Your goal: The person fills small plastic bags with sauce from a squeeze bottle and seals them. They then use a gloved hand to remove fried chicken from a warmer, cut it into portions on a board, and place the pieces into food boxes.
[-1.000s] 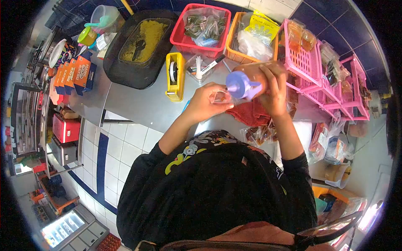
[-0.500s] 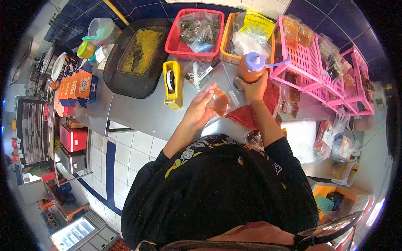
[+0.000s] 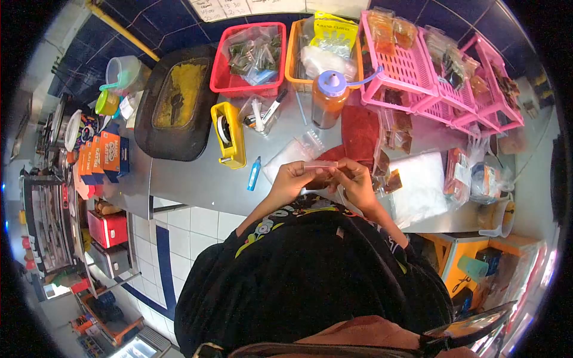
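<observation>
My left hand [image 3: 290,181] and my right hand [image 3: 356,180] are close together near the table's front edge, each pinching the top edge of a small clear plastic bag [image 3: 320,164]. Brown-orange sauce shows in the bag between my fingers. The squeeze bottle [image 3: 330,100] of sauce stands upright behind my hands, its purple cap on top. Left of the bottle lie empty clear bags [image 3: 292,156], and a blue marker [image 3: 254,173] rests to the left of them. A red cloth [image 3: 360,128] lies right of the bottle.
A yellow tape dispenser [image 3: 228,136], black tray [image 3: 200,128], red basket [image 3: 218,70], orange basket [image 3: 294,55] and pink racks [image 3: 412,77] stand behind. White sheets [image 3: 418,185] and filled sauce packets [image 3: 396,130] lie to the right.
My right hand has let go of the bottle, now standing on the table, and has joined my left hand at the bag's top edge. The view has shifted, and the blue marker now shows.
</observation>
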Tool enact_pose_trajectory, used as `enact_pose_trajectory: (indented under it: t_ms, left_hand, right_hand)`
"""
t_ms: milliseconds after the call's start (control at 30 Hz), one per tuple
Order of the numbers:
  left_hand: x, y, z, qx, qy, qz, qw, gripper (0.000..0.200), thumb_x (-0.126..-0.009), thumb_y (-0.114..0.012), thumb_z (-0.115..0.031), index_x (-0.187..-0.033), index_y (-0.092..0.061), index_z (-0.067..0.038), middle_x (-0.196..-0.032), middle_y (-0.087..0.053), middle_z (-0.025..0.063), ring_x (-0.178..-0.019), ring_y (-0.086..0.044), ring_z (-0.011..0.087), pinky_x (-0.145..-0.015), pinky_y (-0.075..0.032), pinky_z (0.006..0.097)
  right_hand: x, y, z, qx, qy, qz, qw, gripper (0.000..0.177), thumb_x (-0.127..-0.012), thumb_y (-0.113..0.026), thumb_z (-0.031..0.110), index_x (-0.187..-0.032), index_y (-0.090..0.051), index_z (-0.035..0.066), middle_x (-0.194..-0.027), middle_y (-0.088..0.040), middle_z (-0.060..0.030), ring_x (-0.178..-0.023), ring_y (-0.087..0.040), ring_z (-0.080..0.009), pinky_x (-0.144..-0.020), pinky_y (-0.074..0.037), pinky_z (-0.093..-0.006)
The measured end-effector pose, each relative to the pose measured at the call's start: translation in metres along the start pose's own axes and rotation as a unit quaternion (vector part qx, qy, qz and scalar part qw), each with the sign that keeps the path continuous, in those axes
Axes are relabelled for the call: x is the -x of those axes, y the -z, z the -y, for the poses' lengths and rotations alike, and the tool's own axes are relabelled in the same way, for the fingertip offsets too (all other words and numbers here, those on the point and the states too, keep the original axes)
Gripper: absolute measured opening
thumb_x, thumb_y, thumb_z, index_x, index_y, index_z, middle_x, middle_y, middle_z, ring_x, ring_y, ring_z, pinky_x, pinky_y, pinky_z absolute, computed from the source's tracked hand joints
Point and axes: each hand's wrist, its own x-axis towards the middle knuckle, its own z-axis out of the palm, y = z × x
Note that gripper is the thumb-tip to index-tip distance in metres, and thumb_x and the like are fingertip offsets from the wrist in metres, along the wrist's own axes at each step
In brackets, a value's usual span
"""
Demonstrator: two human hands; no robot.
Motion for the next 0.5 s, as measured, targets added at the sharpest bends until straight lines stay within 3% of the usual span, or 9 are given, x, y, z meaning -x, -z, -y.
enact_pose_trajectory:
  t_ms: [167,367,500]
  left_hand:
    - [0.001,-0.001,0.004,0.062,-0.001,-0.018,0.998,0.015,-0.092,-0.055,-0.005,-0.099,-0.061,0.007,-0.095,-0.067,0.0145,-0.086,-0.067,0.0207,-0.082,-0.055,0.0316]
    - [0.006,0.002,0.009,-0.098,-0.068,-0.002,0.993,0.012,-0.091,-0.057,-0.003,-0.098,-0.062,0.006,-0.087,-0.068,0.0118,-0.080,-0.066,0.0161,-0.074,-0.054,0.0265]
    - [0.006,0.000,0.006,-0.085,-0.042,0.012,0.995,0.011,-0.089,-0.061,-0.004,-0.096,-0.062,0.005,-0.088,-0.068,0.0096,-0.081,-0.065,0.0128,-0.073,-0.052,0.0254]
  right_hand:
    - [0.017,0.001,0.018,-0.019,-0.013,-0.031,0.999,0.008,-0.090,-0.060,0.006,-0.091,-0.060,-0.001,-0.075,-0.064,-0.0060,-0.068,-0.062,-0.0118,-0.063,-0.050,-0.0256]
    - [0.018,0.005,0.015,0.085,-0.037,0.008,0.996,0.010,-0.088,-0.062,0.007,-0.090,-0.060,-0.002,-0.074,-0.061,-0.0032,-0.062,-0.058,-0.0094,-0.056,-0.049,-0.0241]
    - [0.013,0.001,0.021,0.080,-0.046,0.036,0.995,0.008,-0.089,-0.061,0.006,-0.089,-0.060,-0.002,-0.072,-0.059,-0.0019,-0.059,-0.056,-0.0077,-0.052,-0.047,-0.0232]
